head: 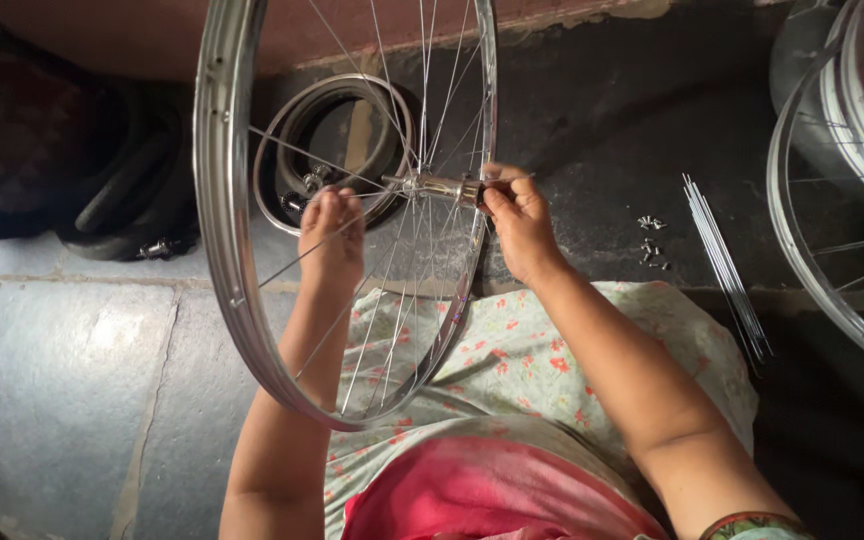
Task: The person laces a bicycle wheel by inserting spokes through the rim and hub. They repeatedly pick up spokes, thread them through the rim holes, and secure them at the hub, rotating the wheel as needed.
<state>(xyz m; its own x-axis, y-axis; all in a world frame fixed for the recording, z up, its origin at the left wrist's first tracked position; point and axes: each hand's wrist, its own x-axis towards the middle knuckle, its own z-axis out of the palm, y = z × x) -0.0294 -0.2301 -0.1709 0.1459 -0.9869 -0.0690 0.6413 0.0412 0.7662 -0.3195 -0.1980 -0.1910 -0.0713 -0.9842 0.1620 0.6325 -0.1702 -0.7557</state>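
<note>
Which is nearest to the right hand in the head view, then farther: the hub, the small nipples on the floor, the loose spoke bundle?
From the right hand:
1. Hub, at its fingertips, in the wheel's centre.
2. Small nipples, on the dark floor to its right.
3. Loose spoke bundle, farther right, beyond them.

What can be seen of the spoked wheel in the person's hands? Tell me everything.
The wheel is a shiny silver metal rim without a tyre, held edge-up over the lap. Thin spokes run to a metal hub and cross there. The left hand reaches through the spokes, and the right hand pinches the hub's end.
</note>
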